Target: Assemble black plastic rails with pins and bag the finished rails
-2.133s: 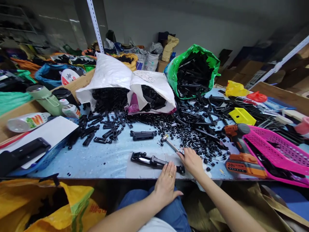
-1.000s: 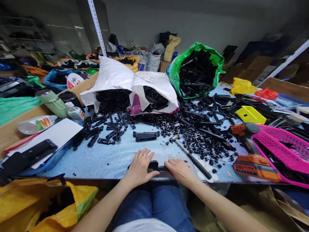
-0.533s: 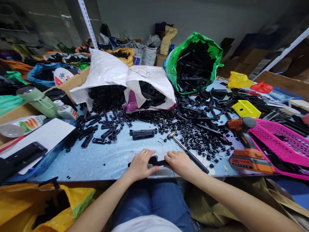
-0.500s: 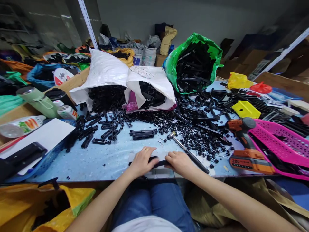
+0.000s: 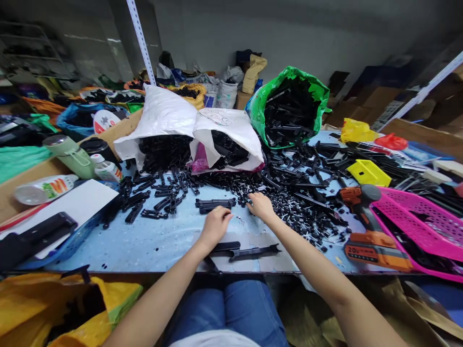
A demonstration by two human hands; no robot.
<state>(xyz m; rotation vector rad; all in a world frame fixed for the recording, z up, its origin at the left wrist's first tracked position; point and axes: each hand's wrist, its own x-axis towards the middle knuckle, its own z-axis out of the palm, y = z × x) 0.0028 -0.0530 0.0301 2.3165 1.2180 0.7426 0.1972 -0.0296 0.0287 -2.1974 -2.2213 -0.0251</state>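
A long black plastic part [image 5: 249,251] lies at the table's front edge, between my forearms. My left hand [image 5: 216,224] is raised just behind it, fingers curled together near the folded black pieces [image 5: 214,204]; what the fingertips hold, if anything, is too small to name. At the near edge of the heap of small screws and black fittings [image 5: 300,212] is my right hand [image 5: 261,207], its fingers bent and pinched at the pile. Whatever lies between those fingertips cannot be made out. The hammer is not visible.
An orange power drill [image 5: 376,248] and a pink basket [image 5: 427,217] are on the right. White sacks [image 5: 170,111] and a green bag [image 5: 257,108] full of black parts stand behind. Bottles [image 5: 68,156] and a white board [image 5: 83,205] are on the left.
Both hands have let go of the long black part and moved away from the front edge, my right hand to the screw heap. The hammer is no longer seen beside the heap.
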